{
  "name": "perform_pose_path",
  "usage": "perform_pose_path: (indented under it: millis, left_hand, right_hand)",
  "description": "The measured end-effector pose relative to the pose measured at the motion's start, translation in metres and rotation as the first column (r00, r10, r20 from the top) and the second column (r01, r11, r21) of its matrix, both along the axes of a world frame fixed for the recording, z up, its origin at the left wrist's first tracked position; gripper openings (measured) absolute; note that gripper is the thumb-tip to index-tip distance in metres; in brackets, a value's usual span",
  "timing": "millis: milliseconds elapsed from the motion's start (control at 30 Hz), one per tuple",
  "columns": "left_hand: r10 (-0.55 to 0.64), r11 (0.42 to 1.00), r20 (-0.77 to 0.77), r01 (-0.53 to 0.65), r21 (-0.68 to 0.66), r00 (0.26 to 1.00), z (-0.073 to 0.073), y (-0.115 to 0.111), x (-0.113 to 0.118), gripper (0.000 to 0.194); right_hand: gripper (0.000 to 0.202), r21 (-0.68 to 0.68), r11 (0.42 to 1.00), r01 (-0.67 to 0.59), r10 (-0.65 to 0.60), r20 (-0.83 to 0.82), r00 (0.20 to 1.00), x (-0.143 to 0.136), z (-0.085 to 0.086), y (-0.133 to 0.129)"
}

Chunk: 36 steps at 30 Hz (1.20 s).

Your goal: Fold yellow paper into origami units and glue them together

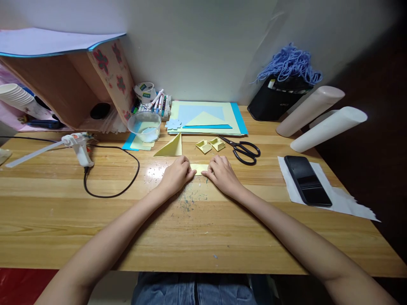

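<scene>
A small strip of yellow paper (200, 169) lies on the wooden table between my two hands. My left hand (178, 173) grips its left end, fingers curled and thumb at the lower edge. At the right end, my right hand (221, 173) holds the paper in the same way. Just beyond my fingers sit two small folded yellow paper pieces (204, 146). A yellow paper triangle (173, 147) stands partly unfolded behind my left hand. Black-handled scissors (243, 151) rest behind my right hand, blades toward the folded pieces.
A white glue gun (79, 148) with its looped cord lies at left. A clear plastic bowl (144, 127), markers (157, 103) and stacked coloured paper (237, 116) line the back. On the right are a phone (307, 180) on white paper, two white rolls (329, 129) and a black pouch (270, 101).
</scene>
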<state>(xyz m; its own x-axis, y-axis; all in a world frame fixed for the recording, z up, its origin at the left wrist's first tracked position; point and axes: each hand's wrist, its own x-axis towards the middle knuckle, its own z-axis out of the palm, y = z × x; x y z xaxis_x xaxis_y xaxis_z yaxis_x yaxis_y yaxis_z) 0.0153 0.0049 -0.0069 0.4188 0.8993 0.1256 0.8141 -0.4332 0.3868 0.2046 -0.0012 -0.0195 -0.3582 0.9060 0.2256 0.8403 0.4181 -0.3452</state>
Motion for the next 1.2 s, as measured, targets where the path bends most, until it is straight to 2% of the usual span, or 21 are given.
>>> perform_pose_path:
  millis: [167, 333, 533, 633, 767, 967, 1200]
  left_hand:
    - [0.015, 1.000, -0.030, -0.015, 0.004, 0.999, 0.0001, -0.0003, 0.0014, 0.025]
    - [0.053, 0.999, -0.034, -0.054, -0.009, 0.998, -0.0001, -0.0018, 0.0028, 0.028]
    - [0.066, 0.998, 0.042, -0.067, 0.007, 0.997, -0.0003, -0.0047, 0.0012, 0.021]
    - [0.001, 1.000, 0.135, 0.000, -0.005, 0.991, 0.0000, -0.0035, -0.0004, 0.021]
    - [-0.078, 0.995, 0.179, 0.086, -0.042, 0.981, -0.0005, 0.0008, -0.0037, 0.020]
    - [-0.090, 0.991, 0.190, 0.107, -0.080, 0.978, 0.0005, 0.0027, -0.0069, 0.025]
    - [-0.072, 0.991, 0.183, 0.091, -0.094, 0.980, 0.0032, 0.0007, -0.0058, 0.025]
  right_hand:
    - [0.027, 0.040, 0.999, 0.021, -0.023, 0.045, 0.999, -0.0031, -0.0007, -0.0020]
    - [0.026, 0.073, 0.997, 0.010, -0.011, 0.009, 1.000, -0.0026, -0.0020, -0.0023]
    - [0.021, 0.055, 0.998, -0.014, 0.014, -0.012, 1.000, 0.0001, -0.0013, -0.0010]
    - [0.018, 0.073, 0.996, -0.054, 0.054, 0.004, 0.999, 0.0000, 0.0000, -0.0004]
    - [0.015, 0.108, 0.983, -0.151, 0.148, 0.039, 0.988, -0.0011, 0.0038, -0.0018]
    - [0.022, 0.104, 0.927, -0.361, 0.352, 0.096, 0.931, 0.0006, 0.0066, -0.0048]
    - [0.022, 0.132, 0.906, -0.403, 0.398, 0.060, 0.915, 0.0034, 0.0046, -0.0031]
